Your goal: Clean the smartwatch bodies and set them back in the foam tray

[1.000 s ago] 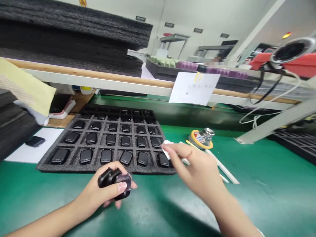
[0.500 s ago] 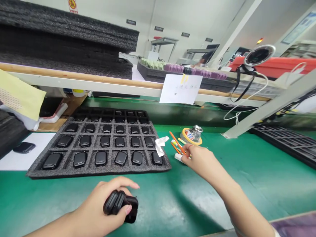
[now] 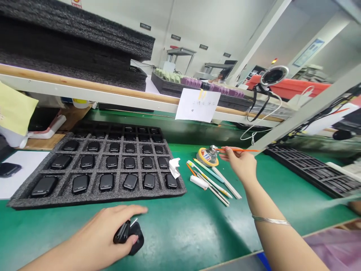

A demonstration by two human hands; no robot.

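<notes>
My left hand (image 3: pixel 104 233) rests near the front edge of the green table, closed on a small black clamshell case (image 3: pixel 129 234) that stands partly open. My right hand (image 3: pixel 239 162) is raised to the right, pinching a thin orange stick (image 3: pixel 239 150) whose tip points at a small metal-capped bottle (image 3: pixel 213 152) standing in a yellow tape roll (image 3: pixel 205 158). A dark foam tray (image 3: pixel 96 195) with several black cases in its pockets lies behind my left hand.
Several sticks and pens (image 3: pixel 211 180) and a crumpled white wipe (image 3: pixel 174 167) lie between the tray and the bottle. A black grid tray (image 3: pixel 307 171) sits at the right. A shelf rail with a white paper note (image 3: pixel 197 105) runs across the back, foam sheets (image 3: pixel 70 45) stacked above.
My right hand has left the white wipe by the tray, picked an orange stick from the pile and lifted it to the bottle. My left hand has drawn back with the case.
</notes>
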